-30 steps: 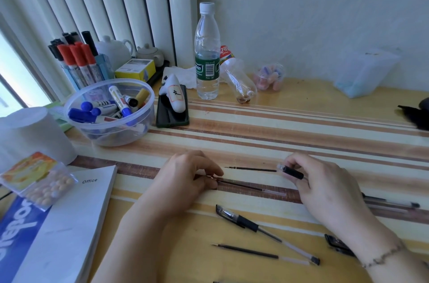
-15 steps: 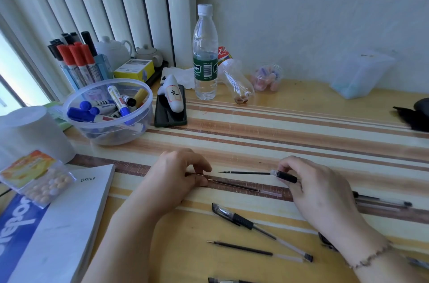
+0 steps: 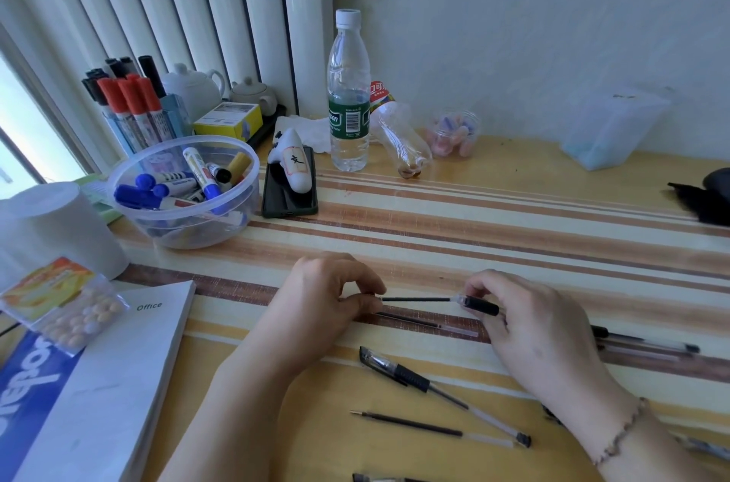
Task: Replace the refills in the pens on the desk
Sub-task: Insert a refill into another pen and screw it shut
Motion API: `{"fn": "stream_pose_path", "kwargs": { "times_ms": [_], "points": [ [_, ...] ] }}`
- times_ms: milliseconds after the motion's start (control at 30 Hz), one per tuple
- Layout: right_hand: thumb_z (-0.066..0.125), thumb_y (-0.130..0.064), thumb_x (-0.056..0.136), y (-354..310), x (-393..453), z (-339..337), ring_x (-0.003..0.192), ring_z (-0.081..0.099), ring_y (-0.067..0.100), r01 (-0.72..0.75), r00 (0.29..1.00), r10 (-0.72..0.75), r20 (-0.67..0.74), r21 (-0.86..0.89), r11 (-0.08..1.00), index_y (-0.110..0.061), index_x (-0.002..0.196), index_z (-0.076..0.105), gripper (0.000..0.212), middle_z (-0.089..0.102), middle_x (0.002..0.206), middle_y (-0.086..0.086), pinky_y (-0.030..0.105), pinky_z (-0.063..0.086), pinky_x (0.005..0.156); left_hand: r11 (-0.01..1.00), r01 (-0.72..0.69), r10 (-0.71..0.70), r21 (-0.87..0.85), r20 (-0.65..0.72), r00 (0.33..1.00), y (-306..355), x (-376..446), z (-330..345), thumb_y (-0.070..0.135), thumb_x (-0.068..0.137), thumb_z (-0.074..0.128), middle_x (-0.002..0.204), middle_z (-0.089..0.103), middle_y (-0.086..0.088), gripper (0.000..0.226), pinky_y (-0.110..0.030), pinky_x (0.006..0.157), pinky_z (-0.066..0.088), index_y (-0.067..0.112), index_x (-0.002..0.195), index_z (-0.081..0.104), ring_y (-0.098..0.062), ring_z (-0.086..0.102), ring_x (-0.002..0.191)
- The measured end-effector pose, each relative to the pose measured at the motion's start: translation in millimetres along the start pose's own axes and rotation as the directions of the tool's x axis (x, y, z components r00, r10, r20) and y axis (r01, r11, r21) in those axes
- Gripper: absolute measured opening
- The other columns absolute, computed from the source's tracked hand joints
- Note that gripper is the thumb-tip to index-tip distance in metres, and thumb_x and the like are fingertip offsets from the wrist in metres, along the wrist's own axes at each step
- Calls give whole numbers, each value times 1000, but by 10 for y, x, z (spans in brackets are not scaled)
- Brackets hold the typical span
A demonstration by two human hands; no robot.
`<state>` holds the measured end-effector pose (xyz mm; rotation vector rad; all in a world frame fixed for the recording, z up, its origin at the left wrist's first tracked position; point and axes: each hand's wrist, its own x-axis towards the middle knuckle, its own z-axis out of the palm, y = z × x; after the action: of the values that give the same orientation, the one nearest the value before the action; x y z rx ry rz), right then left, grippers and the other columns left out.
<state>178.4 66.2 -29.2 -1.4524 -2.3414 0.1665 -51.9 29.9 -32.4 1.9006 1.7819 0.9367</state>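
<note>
Left hand point(image 3: 328, 296) pinches the tip end of a thin black refill point(image 3: 414, 299), right hand point(image 3: 529, 319) grips the pen barrel point(image 3: 480, 306) at its other end, the pair held level just above the counter point(image 3: 474, 213), near its front edge. Right under them lies a second refill point(image 3: 426, 323). Nearer the front edge, a capped pen point(image 3: 438, 390) and another loose refill point(image 3: 426, 428). More pens point(image 3: 648, 343) sit behind the right hand. Further back: a tub of markers point(image 3: 181, 193), a water bottle point(image 3: 348, 94), a phone point(image 3: 289, 189), all well apart from the hands.
</note>
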Motion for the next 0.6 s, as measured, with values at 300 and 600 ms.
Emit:
{"fn": "stream_pose_path", "kwargs": {
  "times_ms": [300,600],
  "points": [
    [78,-6,72,122,9,54,44,37,-9,-24,993,31,-117,63,998,-30,83,65,30,61,59,-13,14,23,39,999,-4,0,-46,-92,996,-27,15,-80,14,77,76,77,67,13,13,-8,62,41,26,82,74,-8,53,75],
    [80,-4,70,101,-6,82,39,34,-8,67,989,-53,-137,95,993,-28,83,65,31,52,57,-22,7,18,43,1000,-25,24,-14,-42,999,-11,13,-30,20,78,76,78,67,17,11,-9,64,39,30,83,74,-9,54,77]
  ]
}}
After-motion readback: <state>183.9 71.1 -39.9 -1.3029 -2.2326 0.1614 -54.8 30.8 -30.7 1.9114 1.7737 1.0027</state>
